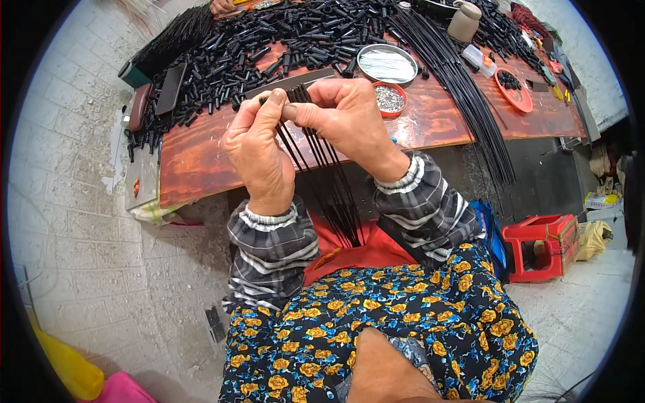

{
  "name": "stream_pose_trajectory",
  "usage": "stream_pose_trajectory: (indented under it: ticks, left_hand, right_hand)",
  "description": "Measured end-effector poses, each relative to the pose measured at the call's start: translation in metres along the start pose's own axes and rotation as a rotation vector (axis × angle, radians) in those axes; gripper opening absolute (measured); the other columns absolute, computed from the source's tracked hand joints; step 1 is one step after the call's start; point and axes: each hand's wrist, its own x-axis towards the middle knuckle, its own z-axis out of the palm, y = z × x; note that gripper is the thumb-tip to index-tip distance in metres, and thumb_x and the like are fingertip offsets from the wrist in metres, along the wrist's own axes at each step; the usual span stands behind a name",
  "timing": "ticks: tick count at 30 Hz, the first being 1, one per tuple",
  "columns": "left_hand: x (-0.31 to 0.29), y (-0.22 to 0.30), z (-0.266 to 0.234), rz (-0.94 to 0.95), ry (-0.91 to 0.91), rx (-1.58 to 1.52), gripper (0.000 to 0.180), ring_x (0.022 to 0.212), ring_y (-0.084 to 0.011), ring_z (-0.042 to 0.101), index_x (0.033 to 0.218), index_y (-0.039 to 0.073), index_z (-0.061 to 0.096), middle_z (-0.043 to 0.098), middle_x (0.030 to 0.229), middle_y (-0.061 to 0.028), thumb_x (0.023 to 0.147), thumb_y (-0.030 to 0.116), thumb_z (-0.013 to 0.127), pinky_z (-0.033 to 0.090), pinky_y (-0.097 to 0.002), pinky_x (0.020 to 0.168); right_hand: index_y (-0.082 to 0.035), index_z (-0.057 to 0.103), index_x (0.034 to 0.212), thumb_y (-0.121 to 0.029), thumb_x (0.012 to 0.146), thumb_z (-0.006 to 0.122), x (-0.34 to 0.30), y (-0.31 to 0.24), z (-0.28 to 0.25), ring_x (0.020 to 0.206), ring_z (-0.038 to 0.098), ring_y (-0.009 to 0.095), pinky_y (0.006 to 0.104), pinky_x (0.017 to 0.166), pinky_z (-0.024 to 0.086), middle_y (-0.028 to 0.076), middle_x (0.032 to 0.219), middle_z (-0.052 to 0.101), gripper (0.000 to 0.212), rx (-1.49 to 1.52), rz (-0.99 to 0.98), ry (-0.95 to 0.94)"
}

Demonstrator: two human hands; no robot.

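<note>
Over the table's near edge, my right hand (353, 121) is closed round a bundle of thin black rods (329, 168). The rods slant down, their lower ends at the red cloth (363, 255) over my lap. Close beside it, my left hand (261, 151) pinches thumb and forefinger together near the rods' upper ends. A small dark bit shows at those fingertips, too small to name. The two thumbs nearly meet. Just beyond my right hand stand a red-rimmed dish of small metal pieces (390, 98) and a round tin of thin white strips (387, 64).
Black tubular parts (295, 40) lie heaped across the reddish wooden table (201, 161). Long black rods (477, 114) hang over its front edge at right. A red dish (516, 101) holds black pieces. A red stool (541, 245) stands at right. At the far edge is another person's hand (222, 6).
</note>
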Motion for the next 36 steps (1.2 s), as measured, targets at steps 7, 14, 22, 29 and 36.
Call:
stream_pose_trajectory:
  ticks: [7, 14, 22, 29, 36]
  left_hand:
    - [0.009, -0.018, -0.014, -0.213, -0.054, -0.157, 0.018, 0.078, -0.0089, 0.059, 0.103, -0.002, 0.066, 0.066, 0.090, -0.0036, 0.090, 0.011, 0.061, 0.048, -0.0227, 0.072]
    - [0.054, -0.045, -0.126, -0.006, 0.106, 0.797, 0.018, 0.071, -0.0108, 0.058, 0.096, -0.002, 0.070, 0.063, 0.085, -0.0038, 0.080, 0.006, 0.066, 0.046, -0.0230, 0.058]
    - [0.089, -0.058, -0.127, 0.231, -0.135, 1.408, 0.026, 0.076, -0.0254, 0.059, 0.095, 0.011, 0.073, 0.058, 0.078, -0.0107, 0.070, 0.016, 0.068, 0.046, -0.0369, 0.069]
    - [0.098, -0.062, -0.117, 0.049, -0.163, 1.537, 0.029, 0.077, -0.0261, 0.060, 0.097, 0.014, 0.073, 0.058, 0.076, -0.0090, 0.068, 0.021, 0.073, 0.046, -0.0380, 0.071]
    - [0.099, -0.070, -0.117, 0.181, -0.086, 1.551, 0.020, 0.077, -0.0231, 0.061, 0.090, 0.009, 0.073, 0.062, 0.078, -0.0079, 0.071, 0.016, 0.073, 0.048, -0.0365, 0.070]
  right_hand:
    - [0.000, 0.068, 0.100, -0.013, 0.086, 0.066, 0.015, 0.020, -0.011, 0.067, 0.059, 0.003, 0.0180, 0.058, 0.045, 0.000, 0.080, 0.067, 0.019, 0.482, 0.144, -0.166]
    - [-0.002, 0.068, 0.091, -0.018, 0.087, 0.066, 0.039, 0.053, -0.016, 0.062, 0.055, 0.002, 0.0175, 0.056, 0.043, 0.000, 0.078, 0.068, 0.017, 0.404, 0.205, -0.163]
    - [-0.002, 0.067, 0.085, -0.019, 0.087, 0.066, 0.043, 0.068, -0.015, 0.064, 0.055, 0.002, 0.0178, 0.059, 0.043, 0.000, 0.075, 0.066, 0.017, 0.281, 0.170, -0.175]
    - [-0.003, 0.066, 0.081, -0.021, 0.087, 0.067, 0.043, 0.069, -0.016, 0.061, 0.054, 0.002, 0.0176, 0.056, 0.042, 0.000, 0.074, 0.066, 0.018, 0.260, 0.174, -0.165]
    - [-0.002, 0.067, 0.082, -0.021, 0.087, 0.067, 0.035, 0.050, -0.020, 0.061, 0.053, 0.002, 0.0182, 0.055, 0.041, 0.000, 0.072, 0.065, 0.020, 0.249, 0.170, -0.170]
